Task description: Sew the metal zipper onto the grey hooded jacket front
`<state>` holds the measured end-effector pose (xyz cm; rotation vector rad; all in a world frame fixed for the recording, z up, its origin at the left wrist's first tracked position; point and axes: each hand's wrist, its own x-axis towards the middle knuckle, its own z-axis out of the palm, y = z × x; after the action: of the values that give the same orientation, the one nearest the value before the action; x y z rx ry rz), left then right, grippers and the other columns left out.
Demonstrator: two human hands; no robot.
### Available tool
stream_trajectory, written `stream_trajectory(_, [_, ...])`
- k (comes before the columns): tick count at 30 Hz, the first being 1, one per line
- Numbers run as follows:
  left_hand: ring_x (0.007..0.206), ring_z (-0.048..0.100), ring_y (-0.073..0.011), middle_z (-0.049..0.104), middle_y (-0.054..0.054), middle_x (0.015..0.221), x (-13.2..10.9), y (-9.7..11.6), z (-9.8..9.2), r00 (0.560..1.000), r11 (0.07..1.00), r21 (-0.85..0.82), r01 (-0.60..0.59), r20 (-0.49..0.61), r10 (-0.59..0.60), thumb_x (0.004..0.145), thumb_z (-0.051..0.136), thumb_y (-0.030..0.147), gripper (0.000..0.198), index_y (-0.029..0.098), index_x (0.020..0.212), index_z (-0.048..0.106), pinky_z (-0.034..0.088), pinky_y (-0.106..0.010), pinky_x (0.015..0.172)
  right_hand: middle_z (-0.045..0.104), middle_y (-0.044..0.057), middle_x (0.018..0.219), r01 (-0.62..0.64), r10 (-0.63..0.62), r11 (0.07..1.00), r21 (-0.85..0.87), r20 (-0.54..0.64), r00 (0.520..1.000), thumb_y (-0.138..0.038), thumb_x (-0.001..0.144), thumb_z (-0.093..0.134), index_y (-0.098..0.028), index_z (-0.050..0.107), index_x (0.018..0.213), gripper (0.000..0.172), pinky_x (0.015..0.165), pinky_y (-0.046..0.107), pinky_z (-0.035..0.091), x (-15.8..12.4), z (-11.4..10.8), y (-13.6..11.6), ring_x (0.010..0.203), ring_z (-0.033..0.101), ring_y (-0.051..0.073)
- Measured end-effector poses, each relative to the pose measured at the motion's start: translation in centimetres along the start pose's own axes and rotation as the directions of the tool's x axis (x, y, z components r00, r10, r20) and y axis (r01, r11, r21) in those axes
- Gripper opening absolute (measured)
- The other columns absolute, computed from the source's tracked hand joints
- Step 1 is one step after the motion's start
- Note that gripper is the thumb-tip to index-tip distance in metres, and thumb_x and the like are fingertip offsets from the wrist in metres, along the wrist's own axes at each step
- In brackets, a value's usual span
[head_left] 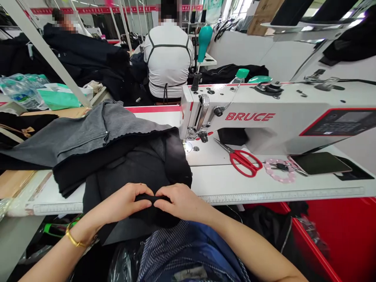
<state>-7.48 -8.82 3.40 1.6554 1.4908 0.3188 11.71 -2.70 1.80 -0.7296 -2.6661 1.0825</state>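
Observation:
Both of my hands pinch the near edge of a black fabric piece (138, 164) that hangs over the front of the sewing table (264, 188). My left hand (123, 203), with a gold bangle on its wrist, grips the fabric with closed fingers. My right hand (179, 201) pinches the same edge, fingertips touching those of the left. The fabric runs up toward the needle area of the white sewing machine (264, 117). A grey garment (79, 133) lies over the black pile to the left.
Red-handled scissors (242, 158), a pink ring-shaped object (279, 170) and a dark phone (319, 162) lie on the table to the right. A measuring strip runs along the table's front edge. A person in a white shirt (167, 55) sits ahead, back turned. Dark garments pile up at the far left.

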Motion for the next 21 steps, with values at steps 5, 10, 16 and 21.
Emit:
stream_trajectory(5, [0.100,0.053,-0.0170,0.059,0.001,0.107,-2.2,0.0,1.0,0.993,1.000,-0.026,0.017,-0.112,-0.019,0.076,0.056,0.031,0.039,0.028,0.114,0.052,0.040,-0.026,0.088,0.066,-0.002,0.080,0.061,-0.064,0.997,-0.041,-0.059,0.996,-0.025,0.081,0.053,-0.019,0.063,0.088,0.013,0.074,0.024,0.037,-1.5,0.5,-0.5,0.075,0.059,0.012])
stream_trajectory(10, [0.097,0.053,-0.0166,0.059,-0.002,0.102,-3.9,-0.3,1.6,0.990,0.998,-0.017,-0.057,-0.129,0.055,0.080,0.052,0.031,0.021,0.025,0.099,0.058,0.041,-0.025,0.086,0.066,-0.001,0.076,0.082,-0.086,0.995,-0.049,-0.084,0.993,-0.024,0.079,0.055,-0.016,0.062,0.087,0.013,0.071,0.025,0.036,-2.6,1.0,-0.8,0.069,0.058,0.011])
stream_trajectory(16, [0.088,0.056,-0.0158,0.062,0.000,0.091,-3.4,-0.1,0.6,0.998,0.992,-0.128,0.012,-0.062,-0.021,0.086,0.038,0.037,0.028,0.022,0.094,0.060,0.042,-0.023,0.079,0.064,-0.001,0.071,0.143,-0.160,0.982,-0.123,-0.140,0.977,-0.022,0.078,0.055,-0.016,0.061,0.080,0.009,0.067,0.026,0.034,-2.5,1.6,-1.0,0.066,0.056,0.011])
stream_trajectory(21, [0.080,0.057,-0.0162,0.064,0.002,0.086,-2.8,0.4,-0.3,0.993,0.993,-0.055,0.103,0.058,-0.100,0.083,0.044,0.043,0.031,0.022,0.096,0.063,0.042,-0.022,0.072,0.063,-0.001,0.069,0.173,-0.199,0.974,-0.145,-0.188,0.962,-0.021,0.077,0.053,-0.015,0.059,0.080,0.009,0.066,0.027,0.032,-2.5,2.1,-0.7,0.063,0.056,0.011])
